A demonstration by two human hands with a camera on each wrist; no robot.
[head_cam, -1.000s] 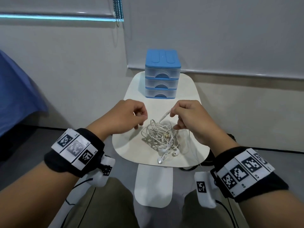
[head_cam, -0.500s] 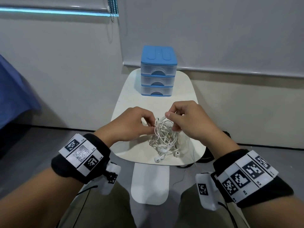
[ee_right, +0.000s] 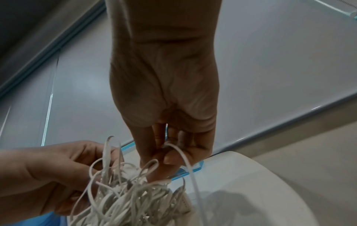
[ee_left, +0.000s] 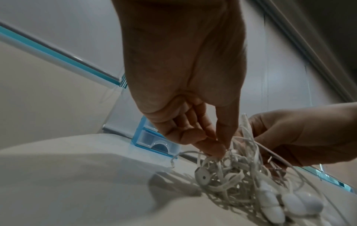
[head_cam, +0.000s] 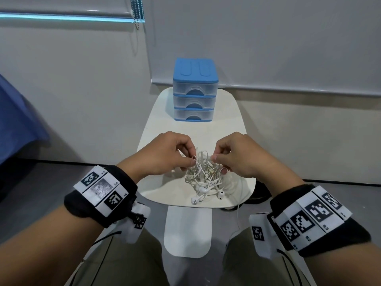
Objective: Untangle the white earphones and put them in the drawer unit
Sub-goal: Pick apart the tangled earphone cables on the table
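Pinching opposite sides of the knot, the left hand [head_cam: 165, 155] and right hand [head_cam: 241, 155] each nip a strand of the white earphones [head_cam: 204, 174], likely to tease the loops apart. That bundle sits at centre frame on the near part of the table [head_cam: 156, 190], its buds toward the bottom. Above it, the drawer unit [head_cam: 194, 89] waits closed, leaving working room.

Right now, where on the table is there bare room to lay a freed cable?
Bare table lies between the drawer unit and the hands, and left of the left hand to the table's edge. The near right is crowded: the white earphones sprawl below the right hand, earbuds near the front edge.
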